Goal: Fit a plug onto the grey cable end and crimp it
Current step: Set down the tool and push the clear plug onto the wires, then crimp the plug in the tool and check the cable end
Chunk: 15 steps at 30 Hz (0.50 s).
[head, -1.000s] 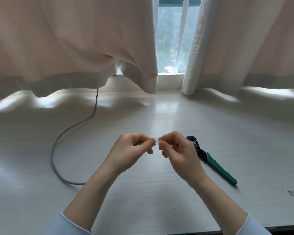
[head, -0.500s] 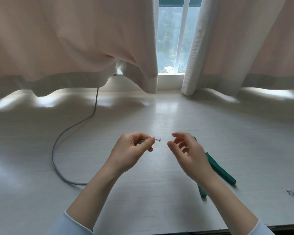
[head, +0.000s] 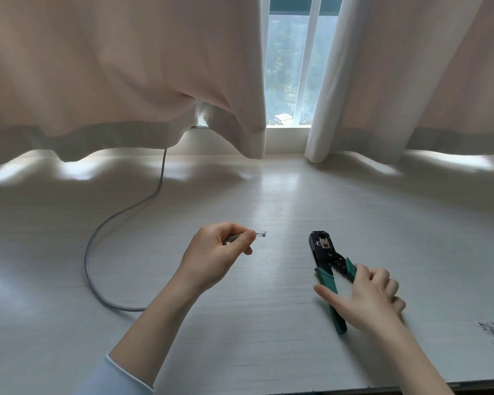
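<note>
One white table point(head: 268, 337) carried one grey cable point(head: 97, 232), looping at nine o'clock from the left hand point(head: 214, 258). One crimper point(head: 330, 269), black-headed with green handles spread, lay at three o'clock; the right hand point(head: 371, 297) rested on it, fingers curled over one handle. One clear plug point(head: 260, 233) capped the cable end, pinched by the left fingers.
</note>
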Tool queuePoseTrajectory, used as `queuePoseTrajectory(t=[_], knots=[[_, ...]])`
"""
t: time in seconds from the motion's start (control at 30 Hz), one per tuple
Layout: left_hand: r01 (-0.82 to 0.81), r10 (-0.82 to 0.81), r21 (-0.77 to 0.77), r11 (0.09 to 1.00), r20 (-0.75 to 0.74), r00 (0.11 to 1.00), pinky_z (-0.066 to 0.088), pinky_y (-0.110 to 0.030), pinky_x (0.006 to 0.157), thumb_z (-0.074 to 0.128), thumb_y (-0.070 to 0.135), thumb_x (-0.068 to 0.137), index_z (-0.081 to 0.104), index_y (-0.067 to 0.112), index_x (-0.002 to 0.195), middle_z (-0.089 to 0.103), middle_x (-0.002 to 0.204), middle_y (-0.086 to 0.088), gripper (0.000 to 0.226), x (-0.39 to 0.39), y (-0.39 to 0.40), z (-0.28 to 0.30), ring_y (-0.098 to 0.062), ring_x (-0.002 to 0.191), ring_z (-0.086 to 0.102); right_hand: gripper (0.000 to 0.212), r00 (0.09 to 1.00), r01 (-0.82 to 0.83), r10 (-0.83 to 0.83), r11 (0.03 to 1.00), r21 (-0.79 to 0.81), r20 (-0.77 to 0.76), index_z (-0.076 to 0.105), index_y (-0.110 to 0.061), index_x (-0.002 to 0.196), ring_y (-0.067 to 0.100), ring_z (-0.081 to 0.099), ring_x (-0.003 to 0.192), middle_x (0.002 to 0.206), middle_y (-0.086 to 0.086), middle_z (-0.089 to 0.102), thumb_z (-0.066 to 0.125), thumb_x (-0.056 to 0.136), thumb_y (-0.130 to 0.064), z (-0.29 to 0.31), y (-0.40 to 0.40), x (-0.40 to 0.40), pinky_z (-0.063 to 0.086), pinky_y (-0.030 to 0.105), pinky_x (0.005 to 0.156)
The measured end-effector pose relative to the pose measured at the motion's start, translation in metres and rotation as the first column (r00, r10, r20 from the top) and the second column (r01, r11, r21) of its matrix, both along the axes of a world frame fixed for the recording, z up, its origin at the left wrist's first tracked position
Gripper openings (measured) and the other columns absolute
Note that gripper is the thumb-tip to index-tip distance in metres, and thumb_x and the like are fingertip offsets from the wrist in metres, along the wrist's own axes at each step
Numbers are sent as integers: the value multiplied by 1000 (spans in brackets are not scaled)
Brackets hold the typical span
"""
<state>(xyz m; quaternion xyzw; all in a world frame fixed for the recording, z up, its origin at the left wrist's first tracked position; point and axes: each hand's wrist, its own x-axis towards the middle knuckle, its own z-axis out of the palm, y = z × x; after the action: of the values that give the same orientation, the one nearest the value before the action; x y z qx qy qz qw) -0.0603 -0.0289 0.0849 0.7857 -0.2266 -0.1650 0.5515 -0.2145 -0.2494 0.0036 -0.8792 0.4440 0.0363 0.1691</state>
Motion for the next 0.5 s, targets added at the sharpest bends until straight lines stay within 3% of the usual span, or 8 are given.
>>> queuePoseTrajectory(t=[0.2,0.5], knots=[[0,0,-1,1000,-4,1000,37,-23,57,67,37,87,72,26,78,73,68,12,15,-1,-1,0,-9,61,51,91,999,19,-21,999,30,49,31,-24,124,27,28,111,107,-2,20,60,57,-78,1,3,3,29,43,99],[-11,11,-29,1000,-3,1000,32,-8,47,67,36,87,73,25,77,71,65,12,16,0,-3,-2,1,50,47,64,979,73,-100,986,151,179,37,-32,105,22,27,95,100,-1,31,70,57,-58,3,0,7,28,33,85]])
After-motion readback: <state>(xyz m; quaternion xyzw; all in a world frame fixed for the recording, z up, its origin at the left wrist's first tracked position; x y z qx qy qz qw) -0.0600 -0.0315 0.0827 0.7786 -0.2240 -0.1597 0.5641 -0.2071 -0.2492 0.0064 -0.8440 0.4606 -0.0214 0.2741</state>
